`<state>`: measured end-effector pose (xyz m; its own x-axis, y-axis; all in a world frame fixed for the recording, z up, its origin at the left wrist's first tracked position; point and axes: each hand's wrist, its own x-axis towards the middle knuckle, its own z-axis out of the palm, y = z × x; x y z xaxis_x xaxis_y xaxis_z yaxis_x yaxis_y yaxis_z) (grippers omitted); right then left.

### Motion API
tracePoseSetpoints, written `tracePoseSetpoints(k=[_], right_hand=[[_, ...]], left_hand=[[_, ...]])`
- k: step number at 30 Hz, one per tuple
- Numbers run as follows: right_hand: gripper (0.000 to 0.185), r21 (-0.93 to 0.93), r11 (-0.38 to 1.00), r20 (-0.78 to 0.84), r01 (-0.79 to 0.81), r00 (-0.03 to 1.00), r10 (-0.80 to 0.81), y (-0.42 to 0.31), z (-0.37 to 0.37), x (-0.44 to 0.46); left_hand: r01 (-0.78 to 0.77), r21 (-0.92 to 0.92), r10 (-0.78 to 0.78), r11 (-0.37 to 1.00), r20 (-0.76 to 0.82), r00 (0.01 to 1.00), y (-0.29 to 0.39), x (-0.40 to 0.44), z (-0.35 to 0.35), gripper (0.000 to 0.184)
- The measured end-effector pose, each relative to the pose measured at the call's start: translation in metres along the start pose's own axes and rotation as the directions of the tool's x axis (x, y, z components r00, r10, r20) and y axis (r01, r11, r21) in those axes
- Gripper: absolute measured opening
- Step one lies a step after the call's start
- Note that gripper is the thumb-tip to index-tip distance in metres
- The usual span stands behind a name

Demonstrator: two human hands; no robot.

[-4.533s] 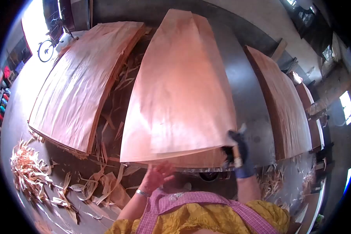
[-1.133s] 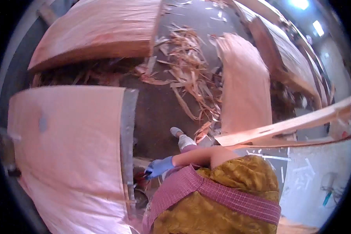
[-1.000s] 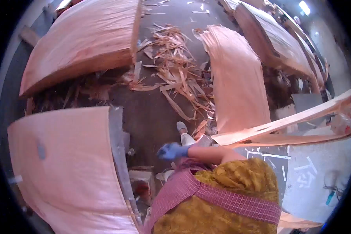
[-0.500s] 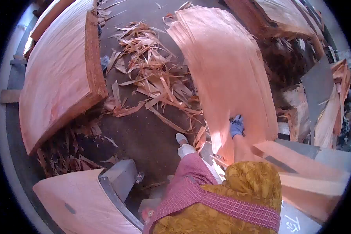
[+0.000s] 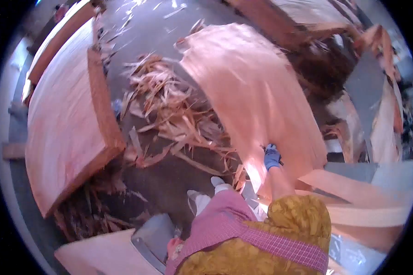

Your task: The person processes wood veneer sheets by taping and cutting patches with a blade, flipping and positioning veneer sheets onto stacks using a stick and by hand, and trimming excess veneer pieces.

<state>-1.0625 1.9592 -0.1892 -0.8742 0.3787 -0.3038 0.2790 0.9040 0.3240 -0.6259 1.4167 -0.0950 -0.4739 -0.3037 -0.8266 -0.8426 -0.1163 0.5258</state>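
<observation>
My right hand [image 5: 272, 156], in a blue glove with dark fingertips, is closed on a thin, pinkish wood veneer sheet [image 5: 257, 87]. Folds run through the sheet away from the glove, and its far part spreads out ahead of me. Low in the view, my left hand [image 5: 173, 247] shows only in part beside my checked apron [image 5: 211, 233]. It is close to a grey curved-edged piece [image 5: 153, 238], and its fingers are too hidden to read.
Thick veneer stacks [image 5: 66, 119] stand at the left. Torn veneer strips [image 5: 170, 101] litter the floor between them and the sheet. More veneer pieces [image 5: 367, 215] lie at my right, near a grey panel [image 5: 366, 87]. Both my shoes [image 5: 218, 181] are on the floor.
My view has shifted, and a second shoe now shows. The veneer sheet has moved with my right hand and its folds look different. More of my left hand is visible.
</observation>
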Motion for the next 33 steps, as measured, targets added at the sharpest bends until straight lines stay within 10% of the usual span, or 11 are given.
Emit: tracePoseSetpoints(k=[8, 15, 19, 24, 30, 33], right_hand=[[0.026, 0.406, 0.884, -0.175, 0.231, 0.969, -0.172, -0.004, -0.045, -0.009], [0.031, 0.48, 0.847, -0.214, 0.227, 0.967, -0.138, 0.005, -0.231, -0.124], [0.032, 0.513, 0.795, -0.298, 0.323, 0.936, -0.189, 0.011, -0.232, -0.146], [0.034, 0.567, 0.749, -0.252, 0.343, 0.938, -0.239, 0.017, -0.253, -0.183], [0.038, 0.68, 0.642, -0.262, 0.354, 0.935, -0.239, 0.031, -0.226, -0.184], [0.044, 0.885, 0.205, -0.407, 0.417, 0.909, -0.091, 0.045, -0.215, -0.159]], left_hand=[[-0.199, 0.305, 0.128, 0.931, 0.237, 0.963, 0.094, 0.139, 0.003, 0.025], [-0.428, 0.234, 0.205, 0.873, 0.62, 0.757, 0.275, 0.196, 0.13, 0.022], [-0.335, 0.058, 0.119, 0.94, 0.867, 0.484, 0.402, 0.145, 0.249, 0.037], [0.167, -0.152, 0.101, 0.974, 0.954, 0.281, 0.472, 0.089, 0.356, 0.056], [0.031, -0.293, 0.258, 0.956, 0.882, 0.394, 0.482, 0.131, 0.422, 0.036], [0.019, -0.325, 0.287, 0.945, 0.859, 0.424, 0.499, 0.157, 0.437, 0.025]])
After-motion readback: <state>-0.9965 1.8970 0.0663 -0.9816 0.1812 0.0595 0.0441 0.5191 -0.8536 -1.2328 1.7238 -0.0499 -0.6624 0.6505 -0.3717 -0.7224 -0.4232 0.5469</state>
